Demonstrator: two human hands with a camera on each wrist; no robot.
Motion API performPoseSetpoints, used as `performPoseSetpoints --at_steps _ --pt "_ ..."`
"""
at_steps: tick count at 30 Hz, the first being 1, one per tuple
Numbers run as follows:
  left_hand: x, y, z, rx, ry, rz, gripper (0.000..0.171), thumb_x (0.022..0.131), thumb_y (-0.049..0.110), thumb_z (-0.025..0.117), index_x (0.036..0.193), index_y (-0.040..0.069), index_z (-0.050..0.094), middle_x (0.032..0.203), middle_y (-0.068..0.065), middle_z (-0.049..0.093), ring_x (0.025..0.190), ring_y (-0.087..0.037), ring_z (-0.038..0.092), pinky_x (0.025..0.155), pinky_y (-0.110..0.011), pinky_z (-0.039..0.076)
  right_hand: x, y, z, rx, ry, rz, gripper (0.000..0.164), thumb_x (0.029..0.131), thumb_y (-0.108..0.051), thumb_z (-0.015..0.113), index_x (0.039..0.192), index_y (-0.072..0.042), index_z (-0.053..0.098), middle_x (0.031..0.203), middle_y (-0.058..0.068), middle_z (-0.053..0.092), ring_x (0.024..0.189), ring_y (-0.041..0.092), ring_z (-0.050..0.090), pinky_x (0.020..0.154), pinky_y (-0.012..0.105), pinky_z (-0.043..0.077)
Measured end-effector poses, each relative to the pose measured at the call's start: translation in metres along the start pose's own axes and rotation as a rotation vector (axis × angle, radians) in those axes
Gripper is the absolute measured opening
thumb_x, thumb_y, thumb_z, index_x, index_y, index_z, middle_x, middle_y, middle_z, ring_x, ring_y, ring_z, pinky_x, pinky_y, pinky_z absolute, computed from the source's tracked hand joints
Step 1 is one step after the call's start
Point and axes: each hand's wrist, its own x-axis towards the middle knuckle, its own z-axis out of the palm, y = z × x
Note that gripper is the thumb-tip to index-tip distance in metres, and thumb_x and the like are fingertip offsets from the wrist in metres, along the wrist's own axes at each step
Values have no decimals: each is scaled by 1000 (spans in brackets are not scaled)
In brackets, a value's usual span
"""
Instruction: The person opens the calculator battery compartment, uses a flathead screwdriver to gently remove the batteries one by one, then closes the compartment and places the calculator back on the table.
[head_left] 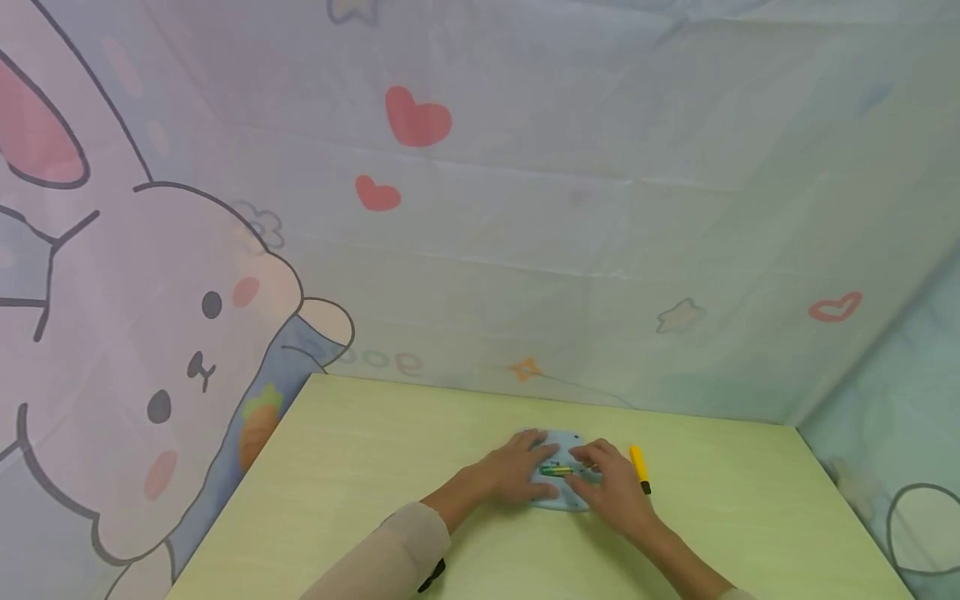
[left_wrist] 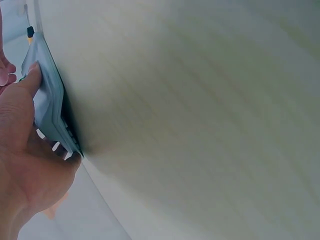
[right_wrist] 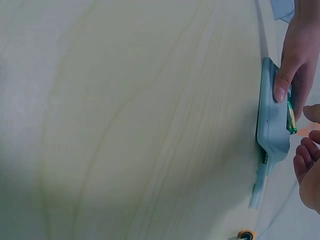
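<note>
A light blue, flat device (head_left: pixel 566 504) lies on the table with dark spots around its edge. A green-and-gold battery (head_left: pixel 557 471) sits on its upper face; more than one may be there, but I cannot tell. My left hand (head_left: pixel 517 472) holds the device from the left, its thumb on the top face in the left wrist view and its fingers at the far edge. My right hand (head_left: pixel 617 492) hovers over the device's right side, fingers loosely bent near the battery's end. In the right wrist view its fingers (right_wrist: pixel 302 155) are apart from the battery and hold nothing.
A yellow stick-shaped thing with a black end (head_left: pixel 639 468) lies right of the right hand. A small black object (head_left: pixel 432 575) is partly hidden by the left sleeve. A printed cloth (head_left: pixel 525 250) with a rabbit and hearts hangs behind the pale yellow-green table (head_left: pixel 360 450).
</note>
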Motion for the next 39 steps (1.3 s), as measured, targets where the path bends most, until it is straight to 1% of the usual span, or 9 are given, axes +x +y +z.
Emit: performPoseSetpoints --at_steps 8,15,19,23,32,39 --pt "-2 2 0 -3 -2 -3 76 102 61 61 165 25 39 173 -4 28 160 -24 23 115 -47 45 -1 0 10 -38 25 -35 29 88 -10 88 114 -5 76 104 4 66 95 20 67 85 36 60" --pt "-1 3 -1 12 0 0 76 103 62 60 165 24 39 173 -3 28 160 -23 23 115 -47 45 1 -3 12 -11 -7 14 27 89 -9 86 114 -5 75 105 4 63 96 18 66 87 35 60" --pt "0 2 -1 12 4 0 76 102 62 60 165 24 39 173 -3 28 160 -23 23 116 -46 44 3 -3 12 -27 -14 36 26 89 -10 86 113 -6 76 106 3 64 96 15 65 87 35 59" --pt "0 2 -2 7 5 2 75 103 60 60 165 24 40 173 -3 28 160 -23 23 117 -46 43 5 -2 14 -48 -5 38 23 89 -10 86 110 -9 76 106 0 63 94 13 61 86 35 56" --pt "-1 2 -1 -6 7 15 72 104 56 61 165 22 41 172 -7 30 160 -25 24 118 -45 41 7 3 23 -79 37 4 22 85 -9 89 103 -10 76 101 -2 62 91 12 57 83 35 53" --pt "-1 0 0 -12 11 16 75 103 60 60 165 22 40 172 -6 29 160 -25 24 118 -47 41 6 5 27 -100 78 -49 20 84 -8 89 98 -12 75 98 -4 60 88 10 53 78 34 51"
